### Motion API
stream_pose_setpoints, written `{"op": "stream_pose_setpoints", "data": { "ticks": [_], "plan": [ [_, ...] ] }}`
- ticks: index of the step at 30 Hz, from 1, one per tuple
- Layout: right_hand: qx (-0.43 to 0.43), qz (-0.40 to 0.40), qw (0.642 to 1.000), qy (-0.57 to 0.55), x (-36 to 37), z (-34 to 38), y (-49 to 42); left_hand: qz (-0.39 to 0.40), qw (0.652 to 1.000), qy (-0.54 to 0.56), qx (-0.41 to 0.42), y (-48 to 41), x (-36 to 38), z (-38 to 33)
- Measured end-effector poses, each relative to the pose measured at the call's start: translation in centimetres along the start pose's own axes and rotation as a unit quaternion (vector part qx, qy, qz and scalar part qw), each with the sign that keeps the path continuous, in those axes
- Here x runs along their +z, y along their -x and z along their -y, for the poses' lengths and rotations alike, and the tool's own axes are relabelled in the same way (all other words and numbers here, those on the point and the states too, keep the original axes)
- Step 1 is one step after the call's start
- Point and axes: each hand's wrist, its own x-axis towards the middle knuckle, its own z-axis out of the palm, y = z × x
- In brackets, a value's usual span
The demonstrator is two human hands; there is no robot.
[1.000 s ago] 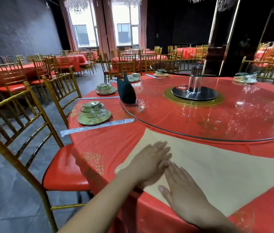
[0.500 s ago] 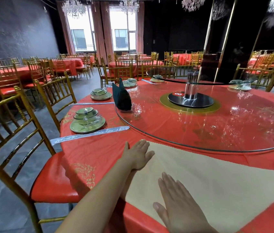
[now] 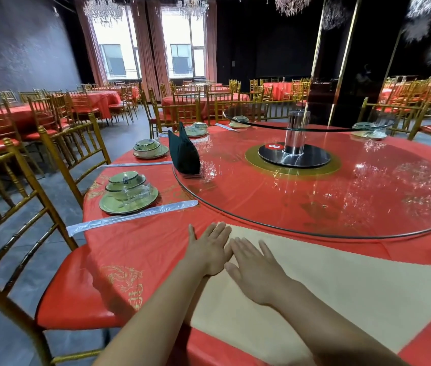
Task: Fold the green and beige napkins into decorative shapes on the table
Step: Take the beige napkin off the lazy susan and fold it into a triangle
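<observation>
At ten o'clock a stack of green plate and bowls (image 3: 128, 192) is sitting on the red-clothed bench (image 3: 143, 247), with a wrapped chopstick packet (image 3: 129, 217) lying just beside it. At eleven o'clock the green napkin (image 3: 184, 151) is standing in an upright, peaked fold at the rim of the glass turntable (image 3: 315, 202). At six o'clock the left hand (image 3: 209, 249) is lying flat on the corner of the beige napkin (image 3: 341, 286), fingers straight and mostly together, the outermost one splayed. The right hand (image 3: 255, 270) is pressing flat beside it and touching it, fingers slightly spread. The beige napkin is lying open, running from the hands toward four o'clock. This looks like smoothing before a first fold. Doing it well probably means pinning the corner with one palm while sweeping the other outward, so that no wrinkles are getting trapped and the edges are lying straight.
</observation>
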Motion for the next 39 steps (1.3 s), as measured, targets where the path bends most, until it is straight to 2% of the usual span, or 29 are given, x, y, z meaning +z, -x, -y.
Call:
{"op": "stream_pose_setpoints", "data": {
  "ticks": [4, 7, 10, 14, 20, 23, 26, 31, 34, 39],
  "plan": [
    [-0.007, 0.015, 1.000, 0.009, 1.0, -0.2, 2.7, -0.004, 1.000, 0.017, -0.008, -0.2, 0.1, -0.1],
    [-0.021, -0.059, 0.998, 0.030, 1.2, -0.8, 6.0, -0.004, 1.000, 0.018, -0.009, -0.1, 0.1, -0.2],
    [-0.016, -0.059, 0.998, 0.023, 3.0, -2.4, 9.9, -0.002, 1.000, 0.020, -0.011, -0.1, 0.1, -0.3],
    [-0.060, -0.164, 0.983, 0.061, 4.2, -3.5, 13.2, -0.007, 1.000, 0.024, -0.013, 0.0, -0.1, -0.4],
    [-0.030, -0.176, 0.977, 0.120, 4.2, -3.4, 12.9, 0.003, 0.999, 0.049, -0.007, 0.6, -0.8, -0.4],
    [-0.009, -0.169, 0.979, 0.110, 4.1, -3.4, 13.0, -0.045, 0.998, 0.016, 0.035, 3.4, -2.2, -3.2],
    [-0.012, -0.167, 0.980, 0.111, 3.9, -3.2, 13.1, -0.090, 0.989, -0.056, 0.103, 8.2, 0.0, -7.0],
    [-0.019, -0.175, 0.976, 0.127, 4.0, -3.4, 13.2, -0.088, 0.995, 0.040, 0.038, 11.3, 2.3, -6.2],
    [-0.021, -0.183, 0.973, 0.140, 3.8, -3.4, 13.3, -0.038, 0.998, 0.042, 0.004, 11.5, 1.6, -3.8],
    [-0.012, -0.181, 0.973, 0.144, 3.8, -3.3, 13.4, -0.027, 0.997, 0.040, -0.063, 11.7, 1.4, -0.1]
  ]
}}
